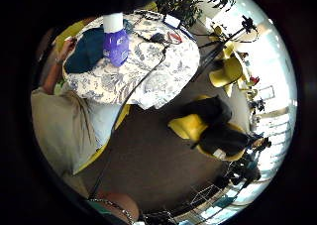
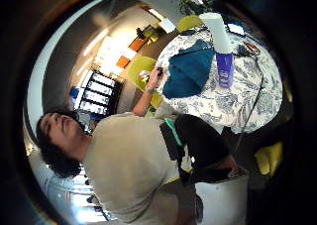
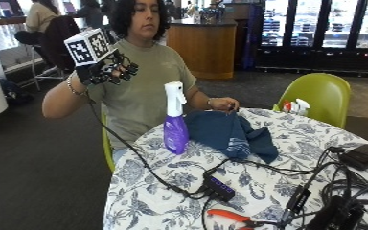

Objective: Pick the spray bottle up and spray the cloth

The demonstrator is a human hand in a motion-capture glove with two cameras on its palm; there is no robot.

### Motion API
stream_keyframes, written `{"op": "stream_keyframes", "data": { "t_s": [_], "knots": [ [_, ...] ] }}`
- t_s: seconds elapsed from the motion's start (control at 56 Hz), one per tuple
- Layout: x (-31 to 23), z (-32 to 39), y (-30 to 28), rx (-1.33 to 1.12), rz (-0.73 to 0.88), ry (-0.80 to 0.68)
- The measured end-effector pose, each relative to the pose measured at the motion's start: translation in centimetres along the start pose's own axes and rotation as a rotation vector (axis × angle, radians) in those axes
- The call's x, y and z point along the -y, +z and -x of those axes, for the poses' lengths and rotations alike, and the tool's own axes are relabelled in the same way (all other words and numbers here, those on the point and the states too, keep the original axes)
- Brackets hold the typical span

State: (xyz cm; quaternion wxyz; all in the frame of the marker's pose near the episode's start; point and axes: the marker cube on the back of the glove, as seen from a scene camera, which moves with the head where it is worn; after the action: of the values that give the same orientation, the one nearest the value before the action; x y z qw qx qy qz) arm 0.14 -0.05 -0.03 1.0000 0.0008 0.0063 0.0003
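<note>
The gloved right hand is raised, fingers loosely curled, holding nothing; the spray bottle stands on the worktop, at nine o'clock of the cloth. A descent onto its neck is advised.

spray bottle beside cloth; on table

Dark carpet, green chair, wooden counter.

Gloved right hand raised at shoulder height, elbow bent, holding nothing
</note>
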Motion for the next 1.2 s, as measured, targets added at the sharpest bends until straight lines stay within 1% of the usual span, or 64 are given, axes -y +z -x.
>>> {"op": "stream_keyframes", "data": {
  "t_s": [0.304,0.465,0.536,0.697,0.786,0.929,1.019,1.197],
  "knots": [
    [-0.4,0.3,0.3,-0.018,0.005,-0.012],
    [-0.5,0.0,0.6,-0.036,0.002,0.012],
    [-0.4,-0.3,1.0,-0.009,-0.024,0.045],
    [0.7,-0.6,2.9,0.125,-0.136,0.171],
    [1.6,-0.5,4.2,0.243,-0.210,0.240],
    [2.7,-0.4,6.6,0.539,-0.240,0.320],
    [4.0,0.0,8.3,0.725,-0.274,0.398],
    [7.6,0.4,10.4,0.827,-0.350,0.459]
  ]
}}
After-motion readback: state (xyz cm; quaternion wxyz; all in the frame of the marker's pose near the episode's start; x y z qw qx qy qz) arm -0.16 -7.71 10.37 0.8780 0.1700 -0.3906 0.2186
